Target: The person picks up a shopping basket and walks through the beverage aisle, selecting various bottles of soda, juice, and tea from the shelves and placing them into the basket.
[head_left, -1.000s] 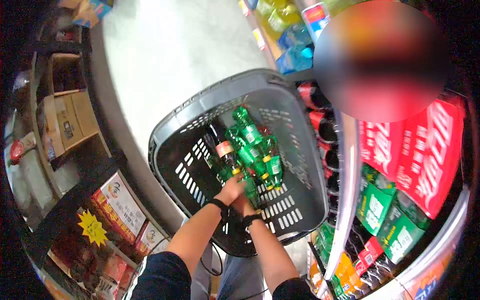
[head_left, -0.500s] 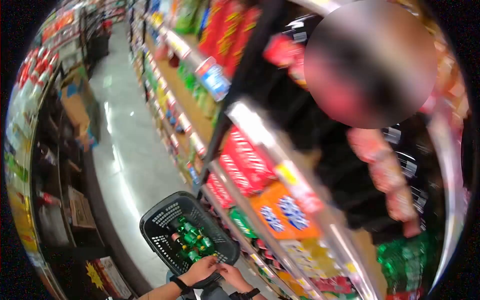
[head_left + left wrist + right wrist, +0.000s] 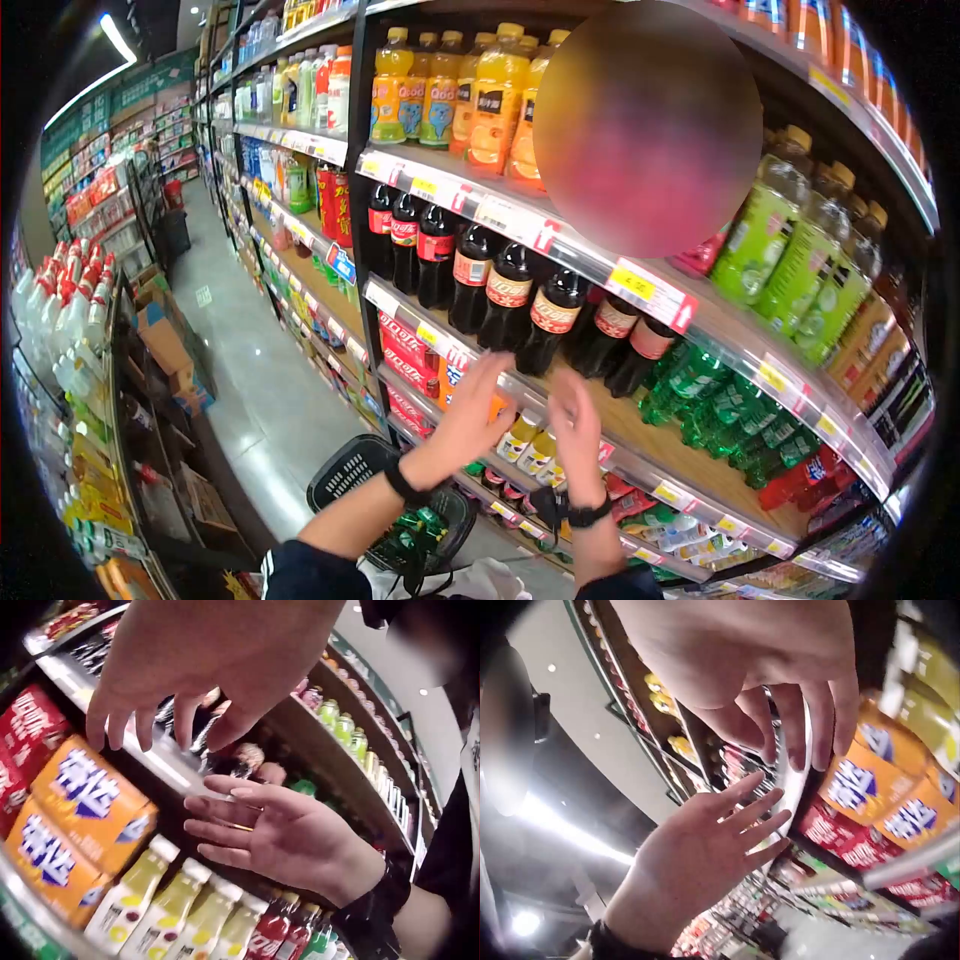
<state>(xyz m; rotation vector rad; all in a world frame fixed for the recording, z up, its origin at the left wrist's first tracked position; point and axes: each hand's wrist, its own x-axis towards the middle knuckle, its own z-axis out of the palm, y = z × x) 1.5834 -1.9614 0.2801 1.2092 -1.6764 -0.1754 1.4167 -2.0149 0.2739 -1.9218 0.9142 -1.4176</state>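
Both hands are raised in front of a drink shelf in the head view, with nothing in them. The left hand (image 3: 465,420) has its fingers extended toward the row of dark cola bottles (image 3: 553,315). A little to its right is the right hand (image 3: 578,435), fingers also fairly straight and palm turned inward. In the left wrist view a gap shows between the right hand (image 3: 300,832) and the left hand (image 3: 210,660). Below the forearms, green bottles (image 3: 415,535) lie in a dark shopping basket (image 3: 345,470).
Right of the colas, green soda bottles (image 3: 690,390) lie on the same shelf. Orange drink packs (image 3: 870,780) and pale yellow bottles (image 3: 180,900) fill the shelf below. An aisle (image 3: 235,370) runs off to the left, with cardboard boxes (image 3: 170,340) along its far side.
A second ago both hands were down among the bottles in the basket, then together over its near edge. Now they are apart and lifted to the shelf. The head view has swung up toward the shelves.
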